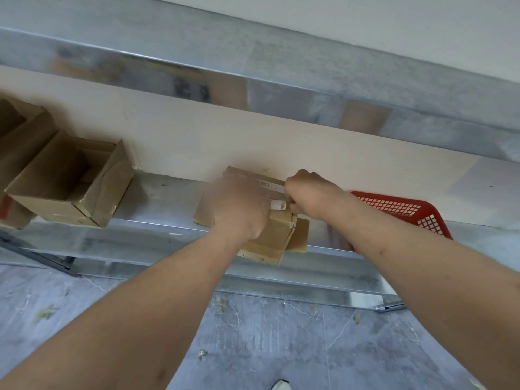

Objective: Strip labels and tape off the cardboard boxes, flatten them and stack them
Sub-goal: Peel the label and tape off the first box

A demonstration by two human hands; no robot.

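The left hand [239, 205] lies curled over the top of the box [277, 229], gripping it on the shelf [157, 192]; just right of it the right hand [308, 192] pinches a white label [278, 204] — partly peeled; a red basket [408, 209] sits beyond the right wrist; open boxes [67, 181] stand well left.

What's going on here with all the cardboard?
A person is working on a small cardboard box at a metal shelf. The left hand holds the box down, while the right hand pinches a white barcode label and seems to be peeling it off. The box is not yet flattened. Open boxes sit to the left, and a red basket to the right.
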